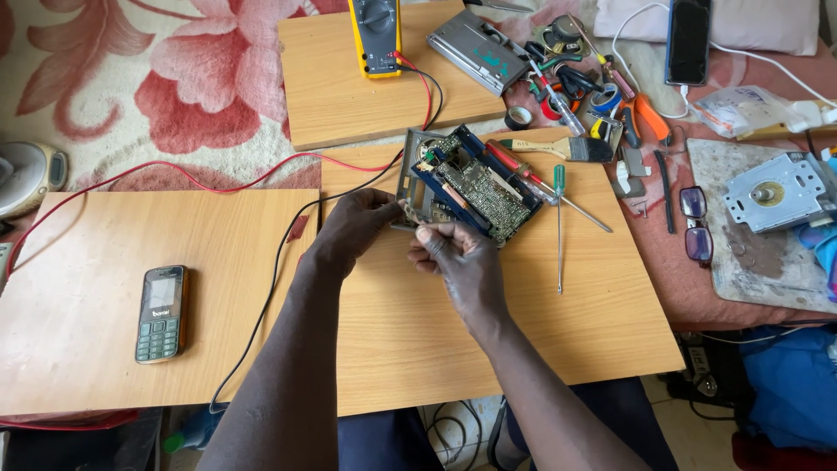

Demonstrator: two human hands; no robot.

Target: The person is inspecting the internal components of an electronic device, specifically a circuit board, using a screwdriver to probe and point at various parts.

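A: What is being held at the opened device?

B: Its near left corner is gripped by the left hand, fingers curled tight around the grey frame. A small metal part at that same corner is pinched by the fingertips of the right hand, which are drawn narrow.

A: Where is the device placed?

B: It is propped tilted on the middle wooden board, circuit board facing up.

A: What is laid around the device?

B: A green-handled screwdriver and a red-handled screwdriver are set just to its right, with a paintbrush beyond them. A yellow multimeter is stood behind the device on a second board; its red and black leads are trailed past the device's left side. A mobile phone is laid well to the device's left on a third board. Spectacles are seen well to its right.
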